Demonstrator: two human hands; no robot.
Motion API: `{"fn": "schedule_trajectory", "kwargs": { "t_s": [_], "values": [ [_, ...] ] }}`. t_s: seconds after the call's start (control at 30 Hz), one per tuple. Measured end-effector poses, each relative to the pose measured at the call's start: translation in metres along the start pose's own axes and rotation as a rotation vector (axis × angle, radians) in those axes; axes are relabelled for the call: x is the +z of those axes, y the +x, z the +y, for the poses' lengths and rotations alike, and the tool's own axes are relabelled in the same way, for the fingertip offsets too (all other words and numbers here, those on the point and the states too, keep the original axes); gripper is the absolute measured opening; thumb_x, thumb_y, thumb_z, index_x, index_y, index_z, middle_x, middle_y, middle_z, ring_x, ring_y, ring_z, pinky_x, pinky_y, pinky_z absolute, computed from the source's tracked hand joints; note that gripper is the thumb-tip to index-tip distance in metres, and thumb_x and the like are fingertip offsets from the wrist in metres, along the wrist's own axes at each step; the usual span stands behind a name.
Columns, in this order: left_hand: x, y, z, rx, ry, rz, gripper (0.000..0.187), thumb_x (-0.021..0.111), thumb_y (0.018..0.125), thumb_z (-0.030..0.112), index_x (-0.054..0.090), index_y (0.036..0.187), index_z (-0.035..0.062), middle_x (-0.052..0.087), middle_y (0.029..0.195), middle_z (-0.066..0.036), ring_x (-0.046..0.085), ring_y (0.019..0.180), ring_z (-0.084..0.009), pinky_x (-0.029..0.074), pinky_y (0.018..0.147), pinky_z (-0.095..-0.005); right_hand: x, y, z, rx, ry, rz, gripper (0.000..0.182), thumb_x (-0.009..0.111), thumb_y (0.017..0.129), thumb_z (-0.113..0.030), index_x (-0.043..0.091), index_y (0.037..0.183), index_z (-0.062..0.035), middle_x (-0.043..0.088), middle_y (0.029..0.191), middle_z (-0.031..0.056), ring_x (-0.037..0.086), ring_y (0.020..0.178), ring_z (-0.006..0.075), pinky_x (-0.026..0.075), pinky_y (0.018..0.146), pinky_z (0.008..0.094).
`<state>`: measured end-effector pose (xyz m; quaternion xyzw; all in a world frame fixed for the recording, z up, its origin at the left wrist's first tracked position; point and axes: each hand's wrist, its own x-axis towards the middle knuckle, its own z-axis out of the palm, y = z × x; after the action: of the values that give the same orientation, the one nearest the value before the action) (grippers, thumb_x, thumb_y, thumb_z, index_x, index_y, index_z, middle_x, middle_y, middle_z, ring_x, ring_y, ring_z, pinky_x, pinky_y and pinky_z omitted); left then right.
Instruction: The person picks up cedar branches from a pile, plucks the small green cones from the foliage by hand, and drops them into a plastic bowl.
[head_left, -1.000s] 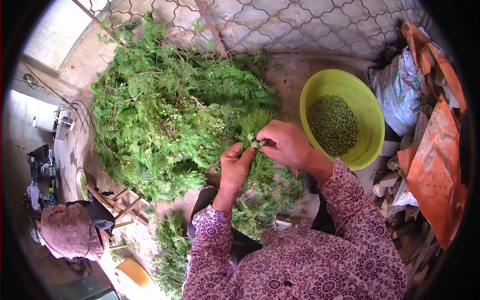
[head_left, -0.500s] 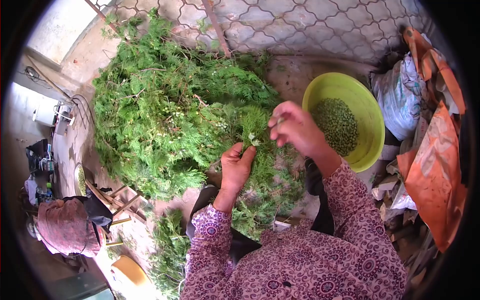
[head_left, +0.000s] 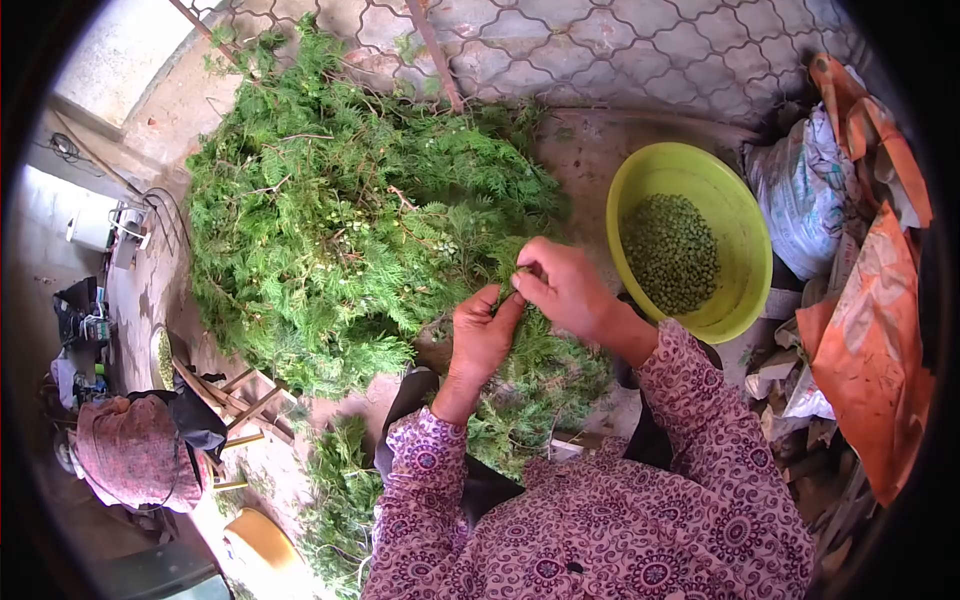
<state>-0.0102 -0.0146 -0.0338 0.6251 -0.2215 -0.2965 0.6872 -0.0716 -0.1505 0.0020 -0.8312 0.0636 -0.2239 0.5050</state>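
Note:
My left hand (head_left: 482, 335) is closed in a pinch on a green conifer sprig (head_left: 508, 287), in front of the large heap of cut conifer branches (head_left: 330, 230). My right hand (head_left: 568, 288) meets it at the sprig, thumb and forefinger pressed together. What lies between those right fingertips is too small to make out. To the right of my hands stands a yellow-green basin (head_left: 745, 270), with many small green cones (head_left: 670, 250) gathered in it. More leafy twigs (head_left: 540, 390) lie below my hands, between my knees.
A wire mesh fence (head_left: 600, 50) runs along the back. White sacks (head_left: 800, 190) and an orange sheet (head_left: 870, 350) crowd the right side. At the left, another person in a reddish top (head_left: 135, 455) sits near a wooden stool (head_left: 250, 410) and an orange-yellow basin (head_left: 262, 538).
My right hand has moved left and down from beside the basin to my left hand, and its fingers have closed at the sprig. My left hand has barely shifted.

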Motion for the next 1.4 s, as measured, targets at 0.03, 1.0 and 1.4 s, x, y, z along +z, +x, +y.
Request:
{"fn": "schedule_trajectory", "kwargs": {
  "t_s": [0.03,1.0,1.4],
  "values": [
    [-0.001,0.0,0.0,-0.001,-0.001,-0.002,0.015,0.056,0.082,0.004,0.053,0.068,0.0059,0.045,0.062,0.009,0.035,0.057,0.0005,0.027,0.046,-0.017,-0.004,0.001,-0.004,0.002,-0.001,0.001,0.014,0.06,0.074,-0.01,0.049,0.078,-0.0028,0.051,0.063,0.0135,0.053,0.055,0.0247,0.042,0.052,0.0344],
    [-0.062,-0.009,0.051,0.121,-0.462,0.349,0.009,0.057,0.08,0.013,0.054,0.072,0.0092,0.053,0.06,0.0,0.047,0.048,-0.01,0.042,0.049,-0.025,-0.134,0.001,0.07,0.158,-0.788,0.308,0.029,0.058,0.073,-0.018,0.058,0.094,0.0012,0.058,0.094,0.0198,0.053,0.09,0.0343,0.042,0.08,0.0395],
    [-0.287,-0.265,0.038,-0.613,1.797,0.582,0.026,0.054,0.076,0.024,0.063,0.08,0.0008,0.061,0.072,-0.015,0.057,0.064,-0.0241,0.043,0.058,-0.037,-0.125,-0.009,0.073,0.211,-0.769,0.152,0.027,0.058,0.073,-0.018,0.058,0.092,0.0008,0.059,0.089,0.0193,0.054,0.088,0.0349,0.043,0.078,0.0415]
  ]
}}
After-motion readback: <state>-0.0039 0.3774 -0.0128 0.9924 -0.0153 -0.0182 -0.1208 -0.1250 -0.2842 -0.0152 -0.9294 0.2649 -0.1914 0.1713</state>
